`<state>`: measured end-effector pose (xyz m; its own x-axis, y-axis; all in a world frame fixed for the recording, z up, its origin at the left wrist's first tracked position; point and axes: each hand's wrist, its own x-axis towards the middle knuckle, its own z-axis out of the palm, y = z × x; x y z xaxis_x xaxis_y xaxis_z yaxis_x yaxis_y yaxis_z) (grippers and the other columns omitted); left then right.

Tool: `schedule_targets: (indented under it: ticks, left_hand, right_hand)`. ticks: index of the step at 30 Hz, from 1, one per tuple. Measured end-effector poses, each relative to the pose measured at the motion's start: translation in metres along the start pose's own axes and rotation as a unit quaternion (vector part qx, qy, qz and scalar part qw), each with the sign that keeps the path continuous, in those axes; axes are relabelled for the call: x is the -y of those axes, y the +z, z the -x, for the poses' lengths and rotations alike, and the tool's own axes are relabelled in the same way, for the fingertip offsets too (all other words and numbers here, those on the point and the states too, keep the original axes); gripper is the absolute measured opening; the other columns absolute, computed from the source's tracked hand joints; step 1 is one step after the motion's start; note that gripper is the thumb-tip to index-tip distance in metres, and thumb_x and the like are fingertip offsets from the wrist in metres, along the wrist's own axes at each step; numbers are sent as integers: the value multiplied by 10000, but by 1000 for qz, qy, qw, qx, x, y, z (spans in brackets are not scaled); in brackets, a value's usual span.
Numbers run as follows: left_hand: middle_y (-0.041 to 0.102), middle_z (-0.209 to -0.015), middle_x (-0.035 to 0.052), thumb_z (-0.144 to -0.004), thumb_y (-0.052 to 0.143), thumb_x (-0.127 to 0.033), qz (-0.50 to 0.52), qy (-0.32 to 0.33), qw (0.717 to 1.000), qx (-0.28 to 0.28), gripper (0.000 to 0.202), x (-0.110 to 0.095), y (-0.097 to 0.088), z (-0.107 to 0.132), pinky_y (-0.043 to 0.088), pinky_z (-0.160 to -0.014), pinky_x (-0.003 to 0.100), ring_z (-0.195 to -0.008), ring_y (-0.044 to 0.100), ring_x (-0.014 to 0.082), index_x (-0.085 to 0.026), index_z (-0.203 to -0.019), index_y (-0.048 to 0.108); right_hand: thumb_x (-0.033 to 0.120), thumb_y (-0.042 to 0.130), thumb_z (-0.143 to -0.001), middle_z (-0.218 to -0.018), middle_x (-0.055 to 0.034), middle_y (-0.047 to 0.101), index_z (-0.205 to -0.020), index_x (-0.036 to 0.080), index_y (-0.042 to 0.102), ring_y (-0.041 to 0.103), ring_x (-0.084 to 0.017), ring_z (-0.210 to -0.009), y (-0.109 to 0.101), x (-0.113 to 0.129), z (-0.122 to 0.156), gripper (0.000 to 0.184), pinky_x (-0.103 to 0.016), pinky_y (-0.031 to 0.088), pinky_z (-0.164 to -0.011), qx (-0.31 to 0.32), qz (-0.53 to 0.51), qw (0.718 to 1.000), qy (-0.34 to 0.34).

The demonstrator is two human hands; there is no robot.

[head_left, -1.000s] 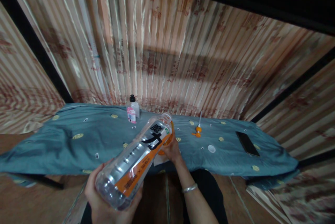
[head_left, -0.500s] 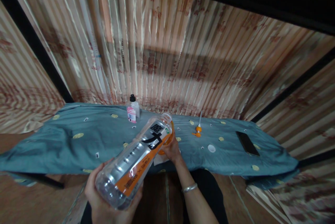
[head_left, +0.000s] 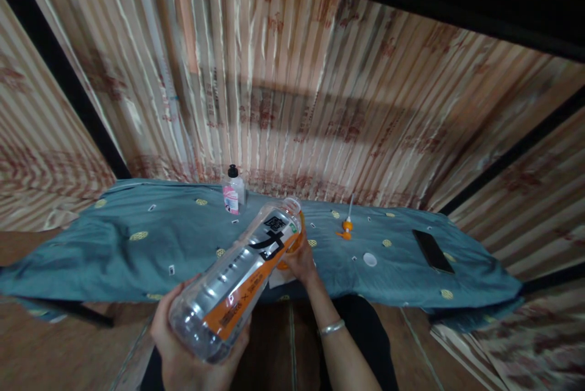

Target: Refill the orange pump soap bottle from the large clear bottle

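My left hand [head_left: 183,348] is wrapped round the base of a large clear plastic drink bottle [head_left: 242,281] with a silver and orange label. The bottle is tilted, its uncapped mouth up and to the right; a little clear liquid seems to lie near its base. Behind the bottle's neck, my right hand [head_left: 301,260] is closed round an orange bottle [head_left: 295,242], mostly hidden by the clear one. Whether the two mouths touch, I cannot tell. An orange pump head [head_left: 347,228] with a pale tube lies on the cloth to the right, near a white round cap [head_left: 370,259].
A small clear bottle [head_left: 234,191] with a black cap and pink label stands at the back left. A dark phone [head_left: 432,251] lies at the right on the teal patterned cloth [head_left: 183,239]. Black frame bars and striped curtains surround the bench.
Almost nothing differs. The view has shifted very slightly, and both hands keep the same hold on the bottles.
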<state>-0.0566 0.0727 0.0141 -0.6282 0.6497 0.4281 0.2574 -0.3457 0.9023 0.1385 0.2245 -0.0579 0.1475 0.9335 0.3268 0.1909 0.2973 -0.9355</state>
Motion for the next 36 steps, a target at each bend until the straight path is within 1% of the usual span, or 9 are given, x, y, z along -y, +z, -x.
schedule_targets:
  ticks: [3, 7, 10, 13, 23, 26, 29, 34, 36]
  left_hand:
    - [717, -1288, 67, -481, 1054, -346, -11, 24, 1000, 5, 1039, -1, 4, 3, 682, -798, 401, -1017, 760, 283, -302, -1401, 573]
    - [689, -1361, 92, -620, 996, -458, -25, 4, 999, -19, 1001, -10, 10, 9, 639, -962, 438, -1142, 740, 293, -297, -1504, 556]
    - [695, -1333, 82, -647, 977, -457, -21, 11, 1000, -19, 951, -15, 12, 9, 647, -913, 413, -1105, 741, 283, -304, -1493, 571]
    - [713, -1313, 90, -597, 1004, -457, -25, 23, 999, -6, 963, -16, 10, 7, 669, -827, 404, -1046, 754, 287, -280, -1451, 595]
    - [718, -1315, 90, -578, 1009, -435, -39, 28, 999, -17, 990, -3, 5, 6, 684, -853, 439, -1058, 759, 300, -274, -1450, 571]
    - [725, -1268, 62, -484, 1039, -361, -65, 47, 996, 25, 1028, 7, -4, 2, 690, -796, 401, -990, 759, 278, -278, -1391, 562]
    - [713, -1288, 81, -477, 1044, -351, -59, 37, 997, 17, 1048, 13, -8, -1, 686, -806, 416, -1005, 748, 285, -267, -1402, 560]
    - [719, -1270, 70, -459, 1044, -357, -22, 32, 999, 8, 1040, -6, 5, 4, 679, -818, 416, -1017, 744, 286, -278, -1387, 579]
    - [705, -1344, 81, -561, 1012, -369, 11, -5, 999, -32, 965, -17, 12, 8, 672, -878, 415, -1096, 747, 289, -296, -1423, 583]
  right_hand:
    - [389, 913, -673, -1191, -84, 853, -1427, 236, 594, 846, -334, -1023, 0, 1, 0, 833, -520, 705, -969, 0, -10, 1000, 6]
    - [380, 928, -668, -1276, -117, 833, -1495, 222, 551, 834, -348, -1092, 0, 0, -1, 923, -545, 693, -1010, 6, -12, 1000, 1]
    - [359, 926, -669, -1270, -103, 832, -1498, 230, 551, 833, -350, -1100, 0, 0, -1, 919, -547, 697, -1011, 5, -5, 1000, 8]
    - [358, 937, -657, -1267, -97, 834, -1493, 235, 545, 833, -343, -1125, 1, 1, -1, 932, -525, 693, -1036, 1, -14, 1000, 11]
    - [297, 934, -641, -1186, -62, 855, -1369, 265, 601, 853, -311, -1045, 1, 0, -1, 801, -475, 713, -968, -13, -26, 1000, 2]
    - [328, 931, -644, -1205, -66, 845, -1367, 263, 593, 847, -306, -1052, 0, 0, -1, 801, -482, 704, -990, -4, -27, 1000, 3]
    - [355, 919, -658, -1200, -78, 838, -1368, 253, 588, 841, -318, -1048, -1, 0, -1, 790, -507, 701, -986, -2, -15, 1000, -5]
    - [419, 881, -689, -1205, -102, 838, -1367, 231, 594, 835, -337, -1051, 0, 0, 0, 759, -543, 692, -989, -9, -4, 1000, -16]
    - [440, 877, -696, -1221, -117, 834, -1375, 214, 599, 830, -341, -1075, 0, 1, 0, 767, -542, 690, -998, -9, 0, 1000, -15]
